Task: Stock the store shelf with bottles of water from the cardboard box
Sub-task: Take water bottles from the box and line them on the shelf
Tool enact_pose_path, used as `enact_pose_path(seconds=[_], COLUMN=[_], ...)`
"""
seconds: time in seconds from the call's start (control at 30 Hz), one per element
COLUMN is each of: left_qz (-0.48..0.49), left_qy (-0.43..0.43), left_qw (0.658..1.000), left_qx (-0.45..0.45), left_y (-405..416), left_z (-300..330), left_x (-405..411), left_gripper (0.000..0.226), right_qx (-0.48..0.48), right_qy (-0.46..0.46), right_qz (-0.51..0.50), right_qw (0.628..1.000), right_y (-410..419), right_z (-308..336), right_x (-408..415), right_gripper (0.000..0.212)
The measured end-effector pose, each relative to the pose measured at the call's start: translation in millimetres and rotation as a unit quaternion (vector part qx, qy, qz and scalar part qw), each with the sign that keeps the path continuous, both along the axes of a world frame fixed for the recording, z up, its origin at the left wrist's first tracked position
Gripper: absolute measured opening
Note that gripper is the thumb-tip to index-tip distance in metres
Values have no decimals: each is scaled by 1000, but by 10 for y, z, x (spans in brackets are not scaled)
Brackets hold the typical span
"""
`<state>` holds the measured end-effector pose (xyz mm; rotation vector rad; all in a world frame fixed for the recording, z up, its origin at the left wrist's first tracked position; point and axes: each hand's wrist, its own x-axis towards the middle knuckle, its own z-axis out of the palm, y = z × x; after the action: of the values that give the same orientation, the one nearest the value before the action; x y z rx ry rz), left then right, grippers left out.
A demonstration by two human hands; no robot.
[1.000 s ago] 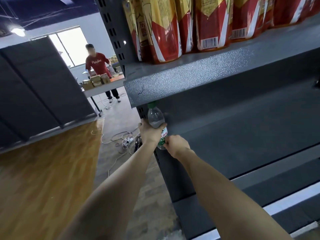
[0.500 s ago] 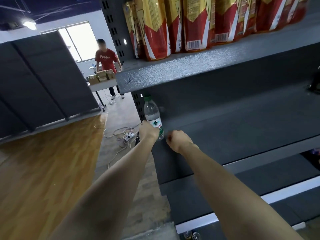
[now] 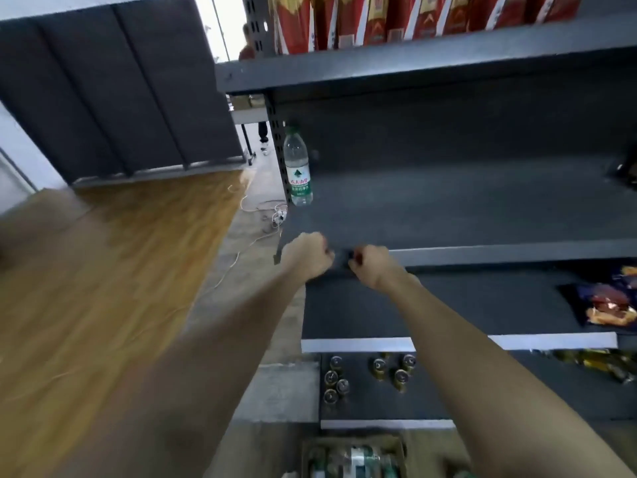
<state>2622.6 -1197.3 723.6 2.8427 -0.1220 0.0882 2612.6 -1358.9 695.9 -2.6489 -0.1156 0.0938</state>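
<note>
at the far left corner of the dark, grainy metal shelf (image 3: 448, 208) a clear plastic water bottle (image 3: 298, 167) stands upright, ribbed, green-capped, with a green and white label, beside the perforated steel upright (image 3: 277, 139). both hands hover at the shelf's front edge, well apart from the bottle: the left hand (image 3: 305, 257) and right hand (image 3: 370, 265) are curled into loose fists, holding nothing. below, at the picture's bottom edge, the open cardboard box (image 3: 351, 455) holds more bottles, blurred.
</note>
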Motion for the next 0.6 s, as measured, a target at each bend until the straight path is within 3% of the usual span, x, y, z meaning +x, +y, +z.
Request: enact_pose_path(seconds=[0.1, 0.17, 0.43, 0.6], left_qz=[-29, -16, -76, -94], left_qy=[82, 135, 260, 346], left_qw=[993, 987, 946, 917], left_qx=[82, 90, 181, 176], left_y=[-44, -63, -209, -264], left_z=[-298, -502, -1484, -2563], left_x=[-506, -834, -1728, -2042], left_gripper=[31, 32, 33, 35], right_qx=[-22, -36, -42, -39], right_qy=[91, 146, 216, 316], right_qz=[61, 82, 93, 88], right_qw=[994, 985, 971, 944], right_y=[-136, -180, -251, -173], right_z=[-335, -558, -1613, -2663], right_x=[-438, -723, -1523, -2013], right_gripper=[15, 12, 20, 33])
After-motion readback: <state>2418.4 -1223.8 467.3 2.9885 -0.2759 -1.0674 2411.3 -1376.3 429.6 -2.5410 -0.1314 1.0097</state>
